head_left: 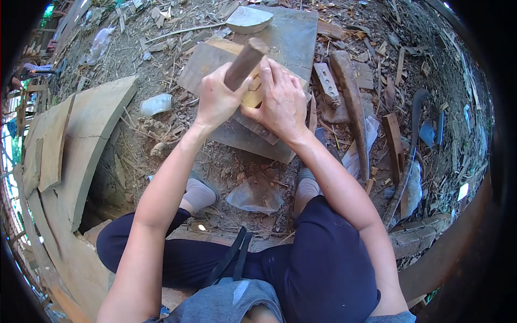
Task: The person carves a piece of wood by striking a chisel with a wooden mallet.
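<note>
My left hand (pixel 219 96) is wrapped round a thick brown wooden handle (pixel 246 63), which rises toward me at a tilt. Its lower end is hidden behind the fingers. Close beside it, my right hand (pixel 281 103) grips a pale yellow piece of wood (pixel 251 99), fingers over the top and thumb along the near side. Dark marks show on the yellow face. Under both hands lies a weathered wooden board (pixel 198 69), resting on a larger grey slab (pixel 299 33).
A half-round pale block (pixel 249 19) sits at the slab's far end. To the right lie a block with holes (pixel 326 84), a long curved timber (pixel 351 107) and a curved blade-like tool (pixel 397 195). Large planks (pixel 102 125) lean at left, near a plastic cup (pixel 156 104).
</note>
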The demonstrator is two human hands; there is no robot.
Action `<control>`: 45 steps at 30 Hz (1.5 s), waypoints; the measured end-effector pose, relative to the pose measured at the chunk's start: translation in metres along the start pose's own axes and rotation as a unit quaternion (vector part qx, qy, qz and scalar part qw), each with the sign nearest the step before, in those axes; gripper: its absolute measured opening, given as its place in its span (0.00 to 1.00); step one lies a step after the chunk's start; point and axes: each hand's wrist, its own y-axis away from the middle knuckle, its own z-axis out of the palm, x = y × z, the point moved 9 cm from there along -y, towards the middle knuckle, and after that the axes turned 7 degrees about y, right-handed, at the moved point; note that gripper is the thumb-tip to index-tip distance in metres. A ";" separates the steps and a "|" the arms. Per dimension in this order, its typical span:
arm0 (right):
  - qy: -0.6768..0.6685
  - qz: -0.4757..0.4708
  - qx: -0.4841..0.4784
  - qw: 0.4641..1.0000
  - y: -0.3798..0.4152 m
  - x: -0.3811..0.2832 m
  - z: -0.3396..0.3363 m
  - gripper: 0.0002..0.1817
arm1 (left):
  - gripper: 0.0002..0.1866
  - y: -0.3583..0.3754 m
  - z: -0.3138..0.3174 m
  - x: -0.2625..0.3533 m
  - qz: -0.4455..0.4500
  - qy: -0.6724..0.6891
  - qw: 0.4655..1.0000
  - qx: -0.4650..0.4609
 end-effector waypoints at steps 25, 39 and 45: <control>-0.151 -0.067 -0.231 0.959 -0.015 0.025 0.019 0.60 | 0.12 -0.049 -0.084 0.064 0.006 0.398 0.910 0.116; -0.083 0.005 -0.077 0.994 -0.006 0.024 0.000 0.46 | 0.17 -0.079 -0.077 0.053 0.093 0.402 0.877 0.247; -0.078 -0.003 -0.054 0.995 -0.006 0.024 -0.004 0.45 | 0.17 -0.084 -0.076 0.048 0.070 0.442 0.863 0.232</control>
